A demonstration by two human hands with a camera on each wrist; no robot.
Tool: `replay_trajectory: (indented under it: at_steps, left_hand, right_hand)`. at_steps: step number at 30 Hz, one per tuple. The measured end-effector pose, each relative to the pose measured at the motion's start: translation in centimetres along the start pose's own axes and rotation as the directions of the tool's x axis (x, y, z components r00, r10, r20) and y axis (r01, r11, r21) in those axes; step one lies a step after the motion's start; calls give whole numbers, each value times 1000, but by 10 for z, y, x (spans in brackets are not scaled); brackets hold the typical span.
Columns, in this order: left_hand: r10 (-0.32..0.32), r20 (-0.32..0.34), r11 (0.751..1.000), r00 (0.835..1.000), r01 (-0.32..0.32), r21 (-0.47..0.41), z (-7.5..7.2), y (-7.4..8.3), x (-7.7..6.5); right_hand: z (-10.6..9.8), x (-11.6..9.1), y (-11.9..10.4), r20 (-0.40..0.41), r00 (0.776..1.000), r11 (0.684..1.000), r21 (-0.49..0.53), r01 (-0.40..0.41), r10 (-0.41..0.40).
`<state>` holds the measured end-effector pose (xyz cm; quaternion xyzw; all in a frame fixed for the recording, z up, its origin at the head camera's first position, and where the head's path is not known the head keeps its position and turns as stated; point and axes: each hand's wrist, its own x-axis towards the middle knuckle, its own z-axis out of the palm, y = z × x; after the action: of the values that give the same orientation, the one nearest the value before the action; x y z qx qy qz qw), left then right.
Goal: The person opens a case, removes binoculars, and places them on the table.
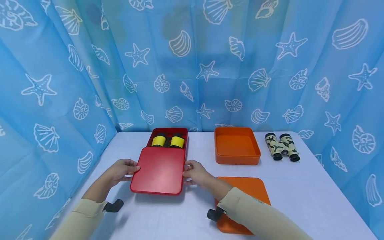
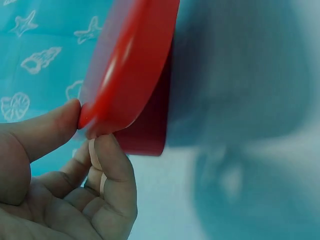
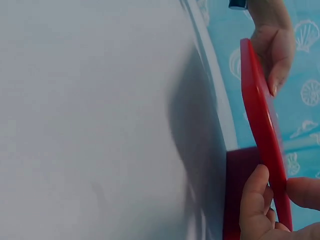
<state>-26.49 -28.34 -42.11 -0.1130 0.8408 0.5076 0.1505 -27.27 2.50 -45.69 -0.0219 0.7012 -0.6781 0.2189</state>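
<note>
Both hands hold a red lid (image 1: 159, 170) by its opposite sides, raised off the table and covering the near part of a red box (image 1: 186, 135). My left hand (image 1: 121, 171) pinches the lid's left edge; the left wrist view shows thumb on top and curled fingers (image 2: 116, 165) beneath. On the other side my right hand (image 1: 195, 173) pinches the right edge between thumb and fingers. Inside the box lies a pair of yellow and black binoculars (image 1: 177, 141), its near part hidden by the lid.
An orange box (image 1: 237, 159) without its cover stands right of the red one. Nearer, an orange lid (image 1: 240, 230) lies flat, partly under my right forearm. Camouflage-patterned binoculars (image 1: 282, 146) rest at the far right. A blue seashell-print curtain (image 1: 192, 66) encloses the white table (image 1: 312, 196).
</note>
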Motion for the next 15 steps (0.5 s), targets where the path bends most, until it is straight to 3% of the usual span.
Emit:
replay_trajectory:
  at_steps: [15]
  left_hand:
    - [4, -11, 999, 1000, -4, 42, 10, -25, -28]
  right_hand:
    - [8, -28, 20, 64, 998, 1000, -19, -20, 21]
